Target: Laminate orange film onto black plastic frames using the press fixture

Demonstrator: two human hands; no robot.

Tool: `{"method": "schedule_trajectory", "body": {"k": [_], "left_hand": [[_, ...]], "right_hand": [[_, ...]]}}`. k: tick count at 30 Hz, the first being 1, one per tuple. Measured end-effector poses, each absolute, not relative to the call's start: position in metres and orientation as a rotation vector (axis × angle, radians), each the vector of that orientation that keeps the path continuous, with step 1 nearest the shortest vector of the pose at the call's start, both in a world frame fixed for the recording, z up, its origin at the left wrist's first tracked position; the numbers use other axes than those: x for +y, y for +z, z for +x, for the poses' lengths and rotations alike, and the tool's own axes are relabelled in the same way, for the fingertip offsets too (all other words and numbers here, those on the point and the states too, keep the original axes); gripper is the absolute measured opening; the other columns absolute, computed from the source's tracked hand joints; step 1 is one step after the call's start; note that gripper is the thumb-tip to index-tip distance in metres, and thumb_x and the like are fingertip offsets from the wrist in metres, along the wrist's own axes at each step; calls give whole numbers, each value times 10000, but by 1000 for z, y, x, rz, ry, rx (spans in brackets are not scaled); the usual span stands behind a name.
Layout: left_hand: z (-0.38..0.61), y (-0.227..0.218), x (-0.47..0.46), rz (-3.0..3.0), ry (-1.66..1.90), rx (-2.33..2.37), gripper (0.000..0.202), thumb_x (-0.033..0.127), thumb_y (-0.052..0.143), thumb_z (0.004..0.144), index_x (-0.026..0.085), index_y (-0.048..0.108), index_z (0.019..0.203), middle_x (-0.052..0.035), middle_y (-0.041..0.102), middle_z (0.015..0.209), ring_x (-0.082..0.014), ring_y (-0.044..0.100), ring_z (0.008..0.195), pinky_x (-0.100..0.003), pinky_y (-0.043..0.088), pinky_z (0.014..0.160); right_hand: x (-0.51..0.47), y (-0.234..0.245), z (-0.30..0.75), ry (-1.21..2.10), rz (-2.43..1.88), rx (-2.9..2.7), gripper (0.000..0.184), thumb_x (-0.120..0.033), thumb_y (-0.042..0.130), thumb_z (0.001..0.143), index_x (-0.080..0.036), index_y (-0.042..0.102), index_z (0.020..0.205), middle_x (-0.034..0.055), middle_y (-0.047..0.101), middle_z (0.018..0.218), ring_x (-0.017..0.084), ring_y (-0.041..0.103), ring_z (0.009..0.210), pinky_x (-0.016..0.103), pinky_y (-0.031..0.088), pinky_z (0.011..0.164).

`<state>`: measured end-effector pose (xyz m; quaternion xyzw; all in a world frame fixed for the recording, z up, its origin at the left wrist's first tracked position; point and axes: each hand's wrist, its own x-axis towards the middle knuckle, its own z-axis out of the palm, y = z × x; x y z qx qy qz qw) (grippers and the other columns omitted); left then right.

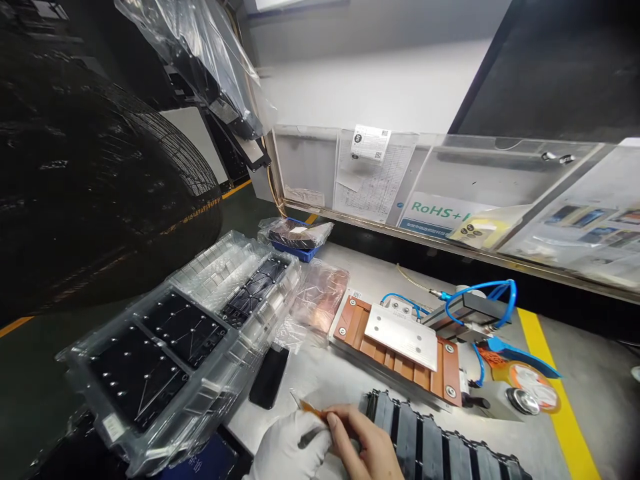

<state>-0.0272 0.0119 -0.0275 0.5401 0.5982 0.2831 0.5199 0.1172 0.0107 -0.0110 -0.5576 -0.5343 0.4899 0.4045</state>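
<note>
- The small amber strip (pixel 312 408) is up between my two hands, near the bottom of my view, its pale tip pointing up and to the left.
- My right fingers (pixel 334 421), bare, pinch its near end between thumb and forefinger.
- My left hand (pixel 287 445), in a white glove, is curled right beside it; the strip is so small and partly covered that I can't tell whether those fingers pinch it too.
- Just right of my hands a ribbed black part (pixel 433 437) lies on the worktop (pixel 320 367), running out of view at the bottom.
- Left of and beyond my glove lies a phone (pixel 269 378), its screen dark.
- Farther ahead sits a brown block (pixel 347 325) with a metal plate (pixel 403 337) across its top; blue hoses (pixel 511 303) loop behind its right end.
- To the left, a clear plastic tray (pixel 197 403) holds black panels (pixel 145 373).
- Between tray and block lies a copper-coloured packet (pixel 327 300) in clear wrap.
- Beyond that, a blue bin (pixel 300 253) carries a wrapped bundle (pixel 295 233).
</note>
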Motion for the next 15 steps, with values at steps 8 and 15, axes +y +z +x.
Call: {"method": "schedule_trajectory", "body": {"k": [8, 15], "left_hand": [[-28, -21, 12, 1366, 646, 1515, 317, 510, 631, 787, 243, 708, 634, -43, 656, 642, -170, 577, 598, -250, 414, 571], [-30, -28, 11, 1320, 643, 1464, 222, 432, 676, 772, 239, 730, 675, -35, 668, 674, -166, 594, 637, -235, 423, 587]], "right_hand": [[13, -12, 116, 1387, -1421, -1040, 376, -591, 662, 746, -218, 716, 745, 45, 710, 708, 179, 634, 658, 229, 494, 611], [12, -19, 120, 1655, -1249, -634, 364, -534, 781, 665, -211, 648, 769, 13, 672, 696, 161, 633, 707, 235, 495, 663]]}}
